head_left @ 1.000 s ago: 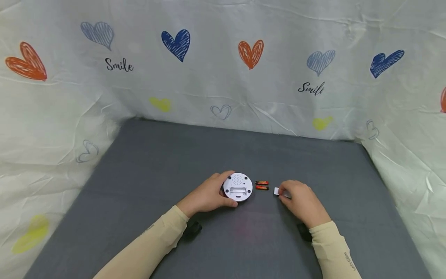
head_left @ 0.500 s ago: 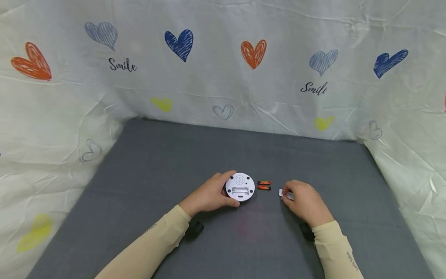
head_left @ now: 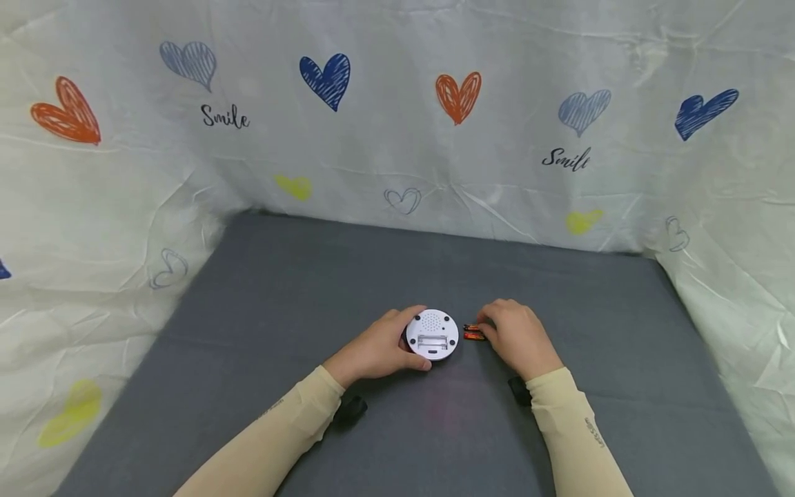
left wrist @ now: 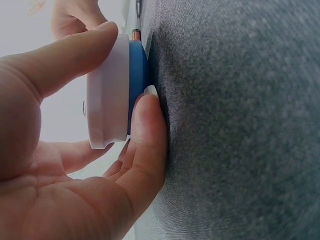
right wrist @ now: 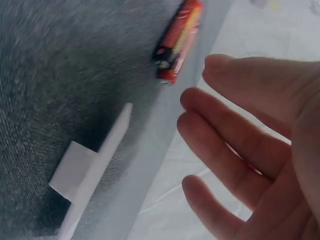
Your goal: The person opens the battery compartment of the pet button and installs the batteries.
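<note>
My left hand (head_left: pixel 377 348) grips a round white device (head_left: pixel 433 323) by its left edge, thumb on the near side. Small holes, dark feet and an uncovered battery compartment (head_left: pixel 432 342) with no battery in it face up. The left wrist view shows its white body (left wrist: pixel 107 95) over a blue part (left wrist: pixel 138 75) close to the cloth. Just right of it lie two red-and-black batteries (head_left: pixel 475 337), side by side. My right hand (head_left: pixel 518 339) hovers at them, fingers loosely bent; the right wrist view shows a gap between fingertips and batteries (right wrist: pixel 180 40).
A white battery cover (right wrist: pixel 92 180) with a tab lies on the grey cloth (head_left: pixel 348 269) below my right hand; the head view hides it. White fabric printed with hearts (head_left: pixel 458 96) hangs behind and at both sides.
My right hand has let go of the white cover and moved left to the batteries. The left hand still holds the device; the head view has shifted slightly.
</note>
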Demonstrator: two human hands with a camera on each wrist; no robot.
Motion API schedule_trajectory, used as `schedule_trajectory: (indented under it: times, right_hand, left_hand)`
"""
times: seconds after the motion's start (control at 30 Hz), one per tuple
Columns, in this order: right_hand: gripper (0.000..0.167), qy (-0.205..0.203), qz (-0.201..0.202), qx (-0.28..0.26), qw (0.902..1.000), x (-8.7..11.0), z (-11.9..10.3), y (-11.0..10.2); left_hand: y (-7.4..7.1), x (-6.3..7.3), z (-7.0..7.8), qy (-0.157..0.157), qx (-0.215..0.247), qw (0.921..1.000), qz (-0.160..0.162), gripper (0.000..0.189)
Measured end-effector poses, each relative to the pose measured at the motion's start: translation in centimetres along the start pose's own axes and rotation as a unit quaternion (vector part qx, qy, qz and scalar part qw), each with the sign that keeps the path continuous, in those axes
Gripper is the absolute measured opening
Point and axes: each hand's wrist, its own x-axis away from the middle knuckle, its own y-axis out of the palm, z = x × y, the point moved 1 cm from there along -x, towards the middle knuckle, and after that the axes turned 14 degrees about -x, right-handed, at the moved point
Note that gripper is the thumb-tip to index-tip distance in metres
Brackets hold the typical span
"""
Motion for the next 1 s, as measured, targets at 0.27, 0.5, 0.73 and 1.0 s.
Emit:
schedule_trajectory:
  times: [0.27,0.5,0.73,1.0]
  right_hand:
    - [0.01,0.009,-0.012,-0.02,0.9997,0.1,0.1,0.1]
    - [0.01,0.023,-0.044,-0.003,0.9988,0.1,-0.3,0.7]
    - [0.01,0.001,-0.04,-0.003,0.9992,0.3,-1.3,0.8]
    - [0.01,-0.017,0.008,-0.009,0.9998,0.5,-2.8,-0.7]
  left_hand:
    - [-0.2,0.2,0.3,-0.001,0.003,1.0,-0.003,0.102]
    - [-0.1,0.1,0.2,0.003,0.0,1.0,0.0,0.102]
    - [-0.1,0.2,0.2,-0.005,-0.002,1.0,-0.002,0.102]
    - [-0.2,0.2,0.2,-0.003,-0.001,1.0,-0.001,0.102]
